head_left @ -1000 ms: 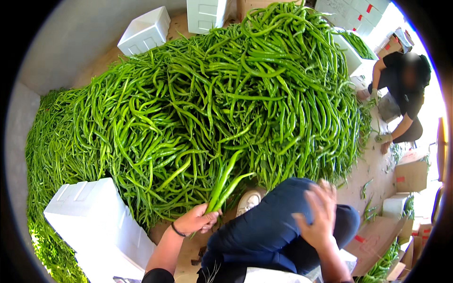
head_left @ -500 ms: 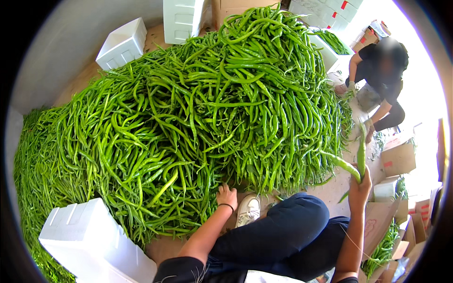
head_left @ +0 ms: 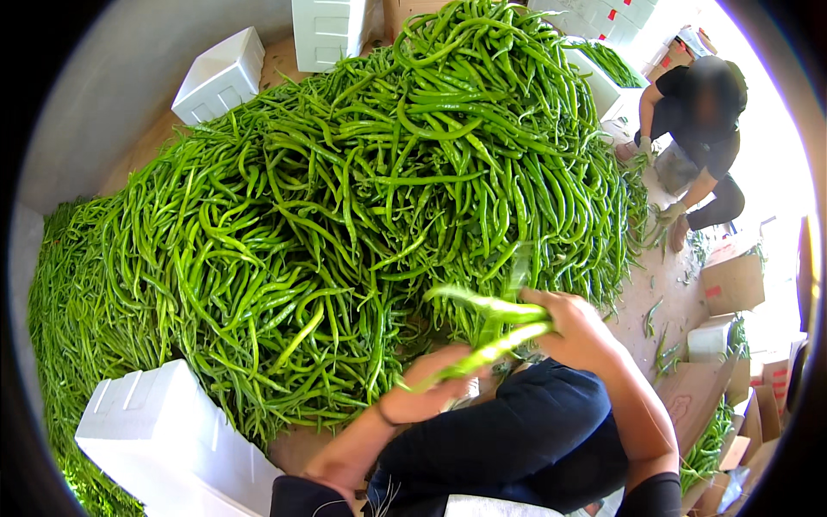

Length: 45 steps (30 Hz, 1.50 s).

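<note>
A large heap of long green chili peppers (head_left: 284,224) spreads in front of me and rises toward the back. My right hand (head_left: 575,329) is closed round a few long green chili peppers (head_left: 495,343), held above my knee with their ends pointing left. Just left of it, my left hand (head_left: 431,386) is raised close to those peppers, and one crosses in front of it. Motion smears its fingers, so whether it grips a pepper is unclear.
White foam boxes stand near left (head_left: 177,439), far left (head_left: 220,76) and back right (head_left: 603,77), the last holding peppers. At right a gloved co-worker (head_left: 702,129) crouches beside the heap. Open cardboard boxes (head_left: 732,284) line the right side, with loose peppers on the floor.
My right hand has swung in from the right with its peppers, toward the middle. My left hand has lifted from the foot of the heap to meet them.
</note>
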Each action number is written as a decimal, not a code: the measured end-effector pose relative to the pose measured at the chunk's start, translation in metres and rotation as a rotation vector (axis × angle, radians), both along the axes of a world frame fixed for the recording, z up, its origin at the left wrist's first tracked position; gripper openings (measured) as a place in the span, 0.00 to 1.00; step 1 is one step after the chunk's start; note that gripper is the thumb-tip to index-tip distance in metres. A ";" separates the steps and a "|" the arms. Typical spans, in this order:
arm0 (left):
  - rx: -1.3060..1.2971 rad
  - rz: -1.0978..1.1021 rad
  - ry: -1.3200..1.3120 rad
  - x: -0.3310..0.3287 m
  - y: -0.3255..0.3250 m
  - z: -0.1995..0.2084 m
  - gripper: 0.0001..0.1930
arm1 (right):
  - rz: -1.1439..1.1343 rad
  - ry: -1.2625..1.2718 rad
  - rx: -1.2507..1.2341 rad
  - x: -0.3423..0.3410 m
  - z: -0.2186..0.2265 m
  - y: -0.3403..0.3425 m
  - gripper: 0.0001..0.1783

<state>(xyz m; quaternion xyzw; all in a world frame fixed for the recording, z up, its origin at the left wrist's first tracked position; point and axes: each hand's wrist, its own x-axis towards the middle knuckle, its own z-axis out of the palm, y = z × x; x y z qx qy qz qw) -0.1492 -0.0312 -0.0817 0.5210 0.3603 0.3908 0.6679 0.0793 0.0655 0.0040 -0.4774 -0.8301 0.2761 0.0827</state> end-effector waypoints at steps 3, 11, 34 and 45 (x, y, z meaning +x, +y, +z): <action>0.101 0.040 -0.082 0.062 0.015 0.003 0.07 | -0.031 0.234 -0.396 -0.018 -0.012 0.014 0.22; 0.060 0.129 0.809 0.047 -0.042 -0.242 0.18 | -0.812 0.565 0.131 0.114 0.030 0.000 0.13; 0.580 -0.455 1.072 -0.016 -0.224 -0.317 0.28 | -0.879 0.814 -0.109 0.151 0.000 -0.037 0.10; 0.128 -0.599 1.180 -0.003 -0.181 -0.294 0.15 | -0.851 0.857 -0.115 0.145 -0.001 -0.041 0.09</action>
